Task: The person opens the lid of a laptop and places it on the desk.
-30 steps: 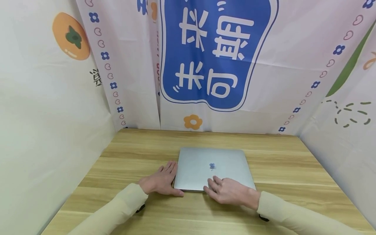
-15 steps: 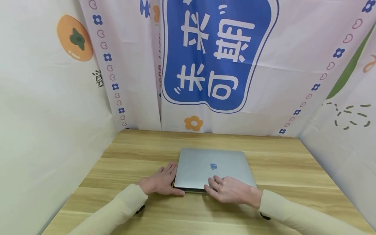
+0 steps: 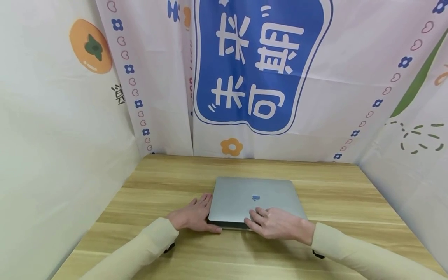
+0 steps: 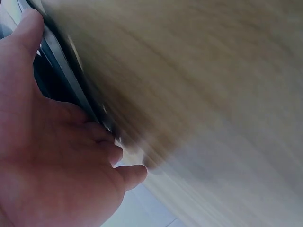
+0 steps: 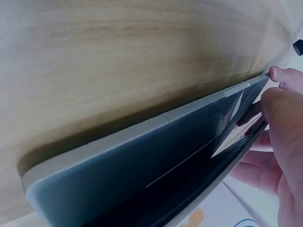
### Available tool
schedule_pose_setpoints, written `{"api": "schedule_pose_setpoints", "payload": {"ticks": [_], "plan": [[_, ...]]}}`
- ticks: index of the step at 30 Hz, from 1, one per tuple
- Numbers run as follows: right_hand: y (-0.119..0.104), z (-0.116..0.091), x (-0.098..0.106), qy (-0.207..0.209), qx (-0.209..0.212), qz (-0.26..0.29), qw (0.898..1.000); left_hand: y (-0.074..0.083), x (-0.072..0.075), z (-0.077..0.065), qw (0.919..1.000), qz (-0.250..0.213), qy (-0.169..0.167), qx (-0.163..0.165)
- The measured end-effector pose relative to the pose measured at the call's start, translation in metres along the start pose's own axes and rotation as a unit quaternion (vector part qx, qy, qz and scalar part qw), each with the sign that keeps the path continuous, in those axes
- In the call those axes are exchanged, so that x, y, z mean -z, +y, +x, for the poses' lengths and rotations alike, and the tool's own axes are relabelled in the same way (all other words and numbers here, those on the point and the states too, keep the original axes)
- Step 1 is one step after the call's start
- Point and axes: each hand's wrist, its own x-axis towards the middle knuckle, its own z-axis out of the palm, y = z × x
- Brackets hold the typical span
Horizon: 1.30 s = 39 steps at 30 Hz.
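A silver laptop (image 3: 238,198) with a blue apple logo lies on the wooden table, the front edge of its lid slightly raised. Between base and lid a narrow dark gap shows in the right wrist view, with the base's rim (image 5: 142,127) low over the wood. My right hand (image 3: 278,224) pinches the lid's front edge, thumb (image 5: 277,101) inside the gap and fingers on the outer face. At the front left corner, my left hand (image 3: 194,217) rests with straight fingers along the laptop's side. Its thumb (image 3: 212,229) lies against the base's front edge.
The wooden table (image 3: 168,175) extends around the laptop. A white printed cloth (image 3: 168,128) with a blue panel hangs behind it, and pale sheets (image 3: 70,155) enclose both sides. Dark straps (image 3: 169,248) show under both sleeves.
My right hand has lifted the lid's front edge a little, so a dark gap has opened from nearly closed. My left hand has stayed at the corner.
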Motion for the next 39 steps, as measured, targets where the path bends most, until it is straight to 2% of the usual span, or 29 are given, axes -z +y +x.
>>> {"api": "schedule_pose_setpoints", "payload": {"ticks": [7, 15, 22, 39], "plan": [[0.004, -0.001, 0.004, -0.005, -0.009, 0.0, 1.0, -0.001, -0.002, 0.003, 1.0, 0.008, 0.004, 0.0], [0.007, -0.001, 0.002, 0.032, 0.005, -0.012, 0.999, -0.003, -0.004, 0.005, 0.9997, 0.022, 0.006, -0.006], [0.015, -0.002, 0.008, 0.012, 0.013, -0.032, 0.999, -0.004, -0.001, 0.005, 0.9998, 0.02, 0.001, -0.007], [0.024, -0.003, 0.01, 0.02, 0.029, -0.035, 0.999, -0.004, 0.004, 0.005, 0.9998, 0.013, -0.001, -0.013]]}}
